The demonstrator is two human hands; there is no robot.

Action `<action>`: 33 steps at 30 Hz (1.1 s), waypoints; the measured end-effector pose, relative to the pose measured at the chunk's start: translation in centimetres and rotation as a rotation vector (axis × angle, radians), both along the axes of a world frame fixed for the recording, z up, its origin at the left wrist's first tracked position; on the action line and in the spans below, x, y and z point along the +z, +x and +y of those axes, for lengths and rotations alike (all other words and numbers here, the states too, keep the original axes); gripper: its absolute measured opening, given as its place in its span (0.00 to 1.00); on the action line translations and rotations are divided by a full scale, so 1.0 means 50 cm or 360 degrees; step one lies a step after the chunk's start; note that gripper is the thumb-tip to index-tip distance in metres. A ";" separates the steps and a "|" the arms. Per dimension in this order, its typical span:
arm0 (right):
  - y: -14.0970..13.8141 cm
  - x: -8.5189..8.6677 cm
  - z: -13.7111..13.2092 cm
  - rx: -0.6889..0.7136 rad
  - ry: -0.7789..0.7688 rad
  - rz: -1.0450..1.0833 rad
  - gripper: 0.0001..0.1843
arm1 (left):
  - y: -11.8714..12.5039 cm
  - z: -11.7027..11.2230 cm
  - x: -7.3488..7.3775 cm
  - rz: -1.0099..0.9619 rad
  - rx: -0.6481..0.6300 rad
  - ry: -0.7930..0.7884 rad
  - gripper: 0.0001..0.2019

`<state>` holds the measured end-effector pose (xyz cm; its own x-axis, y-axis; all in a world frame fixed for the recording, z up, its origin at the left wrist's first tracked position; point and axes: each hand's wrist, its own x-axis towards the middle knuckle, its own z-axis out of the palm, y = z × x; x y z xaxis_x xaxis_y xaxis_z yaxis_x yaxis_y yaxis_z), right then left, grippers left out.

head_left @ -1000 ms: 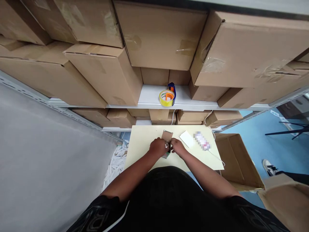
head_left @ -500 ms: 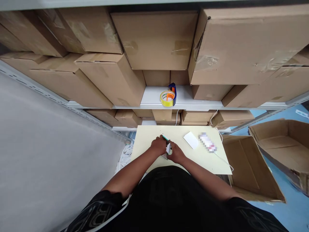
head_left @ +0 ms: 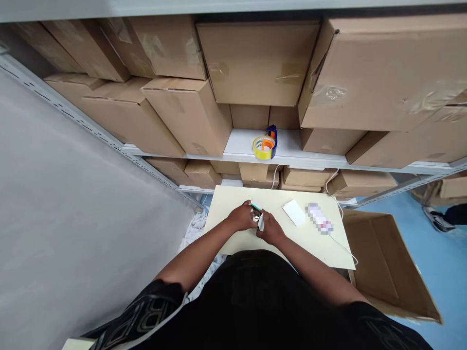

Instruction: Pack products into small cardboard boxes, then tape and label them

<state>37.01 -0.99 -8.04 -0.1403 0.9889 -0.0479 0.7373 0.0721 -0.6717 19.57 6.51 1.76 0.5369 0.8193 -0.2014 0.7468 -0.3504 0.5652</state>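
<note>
Over the near part of a cream tabletop, both of my hands are closed around a small box with a teal edge, a dark inside and a white flap. My left hand grips its left side with bent fingers. From the right, my right hand holds the other side beside the white flap. My fingers hide much of the box, and its contents are too small to make out. A white card lies to the right of my hands, beside a blurred-out pale item with a white cord.
Cardboard boxes fill the shelves behind the table. A tape dispenser with yellow tape sits on the middle shelf. An open carton stands on the floor at right, and a person's shoe shows beyond. A grey wall borders the left.
My view has turned slightly left. The second open carton at the right has left its place, and a person's foot now shows there. My hands still hold the small box, its dark inside showing more.
</note>
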 end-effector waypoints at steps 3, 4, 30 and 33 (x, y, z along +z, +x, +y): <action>0.002 -0.001 0.008 -0.0055 0.0034 0.0052 0.55 | -0.024 -0.012 0.046 -0.0323 0.0157 0.0153 0.18; 0.002 0.000 0.012 -0.0062 0.0025 0.0059 0.56 | -0.033 -0.015 0.062 -0.0444 0.0214 0.0171 0.20; -0.023 0.236 -0.043 -0.0324 -0.0785 0.2147 0.31 | -0.074 -0.061 0.100 -0.2012 0.1075 -0.0664 0.32; -0.021 0.232 -0.040 -0.0441 -0.0606 0.1949 0.34 | -0.049 -0.086 0.085 -0.1919 0.1031 -0.0768 0.33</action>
<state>35.98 -3.01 3.56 -0.0873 0.9447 -0.3160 -0.4015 -0.3237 -0.8568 17.12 2.20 6.01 0.1450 0.9636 -0.2246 -0.3080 0.2597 0.9152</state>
